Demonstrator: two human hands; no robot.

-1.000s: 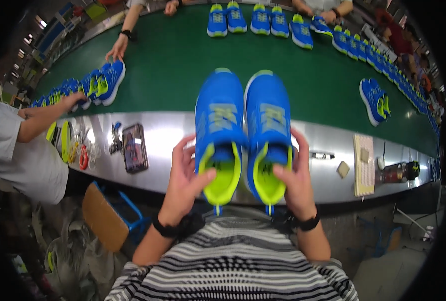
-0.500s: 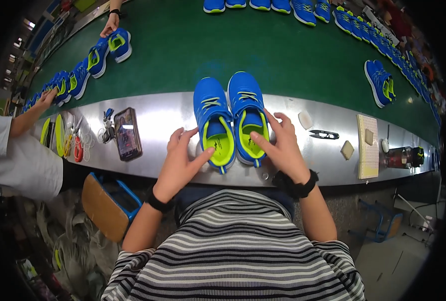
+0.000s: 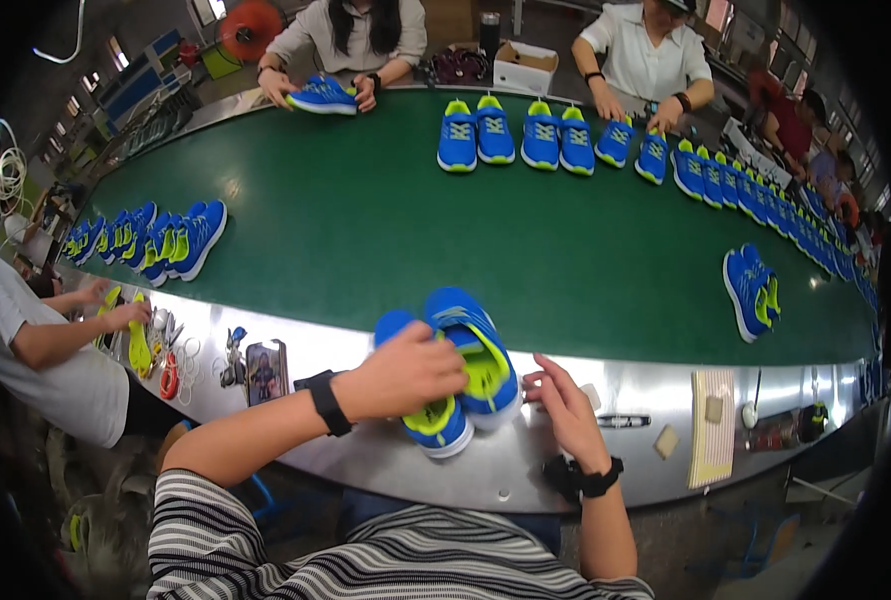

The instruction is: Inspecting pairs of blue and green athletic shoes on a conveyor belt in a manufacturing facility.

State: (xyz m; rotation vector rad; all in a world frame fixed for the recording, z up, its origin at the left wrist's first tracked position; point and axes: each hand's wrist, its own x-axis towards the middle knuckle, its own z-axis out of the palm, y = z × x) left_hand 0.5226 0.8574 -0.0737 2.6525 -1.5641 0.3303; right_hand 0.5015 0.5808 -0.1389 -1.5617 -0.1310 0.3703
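Two blue sneakers with lime-green linings stand side by side in front of me, over the metal edge of the table. My left hand (image 3: 412, 374) lies across the left sneaker (image 3: 439, 432), its fingers curled down at the opening and hiding most of that shoe's upper. The right sneaker (image 3: 465, 310) has its opening facing me, and my left fingertips reach its near side. Just right of its heel is my right hand (image 3: 568, 412), fingers apart and holding nothing.
Thread snips (image 3: 624, 421), a pad (image 3: 712, 430) and a phone (image 3: 266, 371) lie on the metal edge. Another pair (image 3: 750, 293) rests on the green belt (image 3: 365, 210) at right. Sneakers line its far side, where co-workers handle some. A co-worker at left holds a lime insole (image 3: 139, 340).
The view has tilted up, showing people across the belt. My left hand has moved over the left sneaker; my right hand has come off the right one. The pair has turned slightly.
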